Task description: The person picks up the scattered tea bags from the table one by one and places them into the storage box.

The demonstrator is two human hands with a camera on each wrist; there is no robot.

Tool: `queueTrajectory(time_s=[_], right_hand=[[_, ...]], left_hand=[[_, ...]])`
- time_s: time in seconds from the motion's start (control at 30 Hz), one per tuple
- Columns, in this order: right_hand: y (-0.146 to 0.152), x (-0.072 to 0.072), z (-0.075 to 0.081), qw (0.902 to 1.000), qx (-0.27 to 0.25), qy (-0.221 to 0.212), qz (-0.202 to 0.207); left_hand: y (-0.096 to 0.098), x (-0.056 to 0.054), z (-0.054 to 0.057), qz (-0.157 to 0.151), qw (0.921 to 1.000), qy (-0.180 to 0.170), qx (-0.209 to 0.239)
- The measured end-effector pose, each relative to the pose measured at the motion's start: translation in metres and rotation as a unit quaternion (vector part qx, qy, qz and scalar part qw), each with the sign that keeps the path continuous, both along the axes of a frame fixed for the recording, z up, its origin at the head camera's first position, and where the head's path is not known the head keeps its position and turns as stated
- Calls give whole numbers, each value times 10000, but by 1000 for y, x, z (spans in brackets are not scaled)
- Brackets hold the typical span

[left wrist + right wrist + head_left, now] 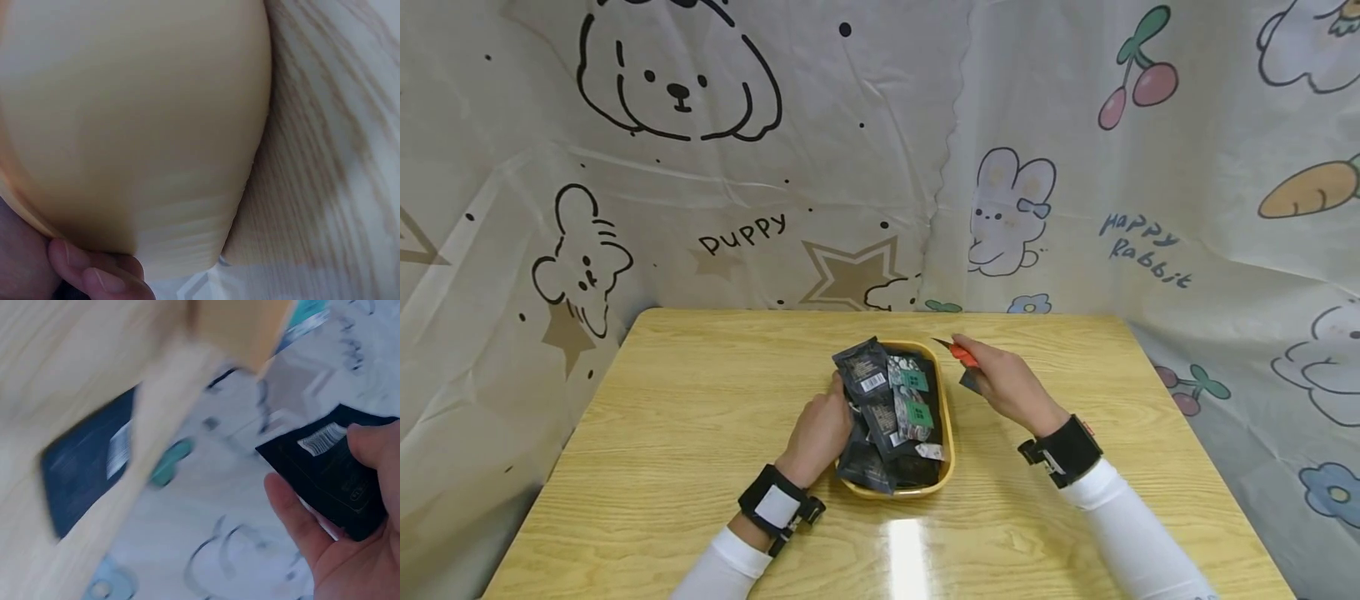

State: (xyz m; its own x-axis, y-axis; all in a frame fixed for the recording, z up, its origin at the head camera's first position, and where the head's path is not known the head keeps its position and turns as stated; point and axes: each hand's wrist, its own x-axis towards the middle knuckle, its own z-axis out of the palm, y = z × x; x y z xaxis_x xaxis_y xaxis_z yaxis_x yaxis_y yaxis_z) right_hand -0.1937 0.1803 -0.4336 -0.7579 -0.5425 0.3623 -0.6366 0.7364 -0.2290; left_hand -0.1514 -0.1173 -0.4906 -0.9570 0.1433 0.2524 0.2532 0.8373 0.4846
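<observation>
A yellow basket (950, 425) full of black sachets (887, 425) stands at mid-table, and some sachets carry green labels. At its left side, my left hand (822, 429) grips the rim, its fingertips (106, 281) curled at the basket's edge in the left wrist view. To the right of the basket, my right hand (1018, 392) pinches a sachet (331, 469) between thumb and fingers; the side with a barcode is black, and an orange-red part shows in the head view. Another black sachet (87, 462) lies on the table by the right hand.
The wooden table (700, 392) reaches back to a cloth backdrop (880, 167) printed with cartoon animals, fruit and lettering. A bright light reflection shows in front of the basket.
</observation>
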Motion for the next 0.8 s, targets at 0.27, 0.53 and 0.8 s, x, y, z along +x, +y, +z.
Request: queueTrajectory(time_s=[0.27,0.53,0.8], right_hand=[[-56,23,-1,9969,-32,-4,786],[-71,31,-26,9942,484,-417,862],[-55,30,-21,9919,545,-894,722]], left_hand=[[0,-1,1,-3,10000,-43,-39],[2,-2,1,-12,9999,-122,-42],[0,-1,1,-1,9999,-68,-110]])
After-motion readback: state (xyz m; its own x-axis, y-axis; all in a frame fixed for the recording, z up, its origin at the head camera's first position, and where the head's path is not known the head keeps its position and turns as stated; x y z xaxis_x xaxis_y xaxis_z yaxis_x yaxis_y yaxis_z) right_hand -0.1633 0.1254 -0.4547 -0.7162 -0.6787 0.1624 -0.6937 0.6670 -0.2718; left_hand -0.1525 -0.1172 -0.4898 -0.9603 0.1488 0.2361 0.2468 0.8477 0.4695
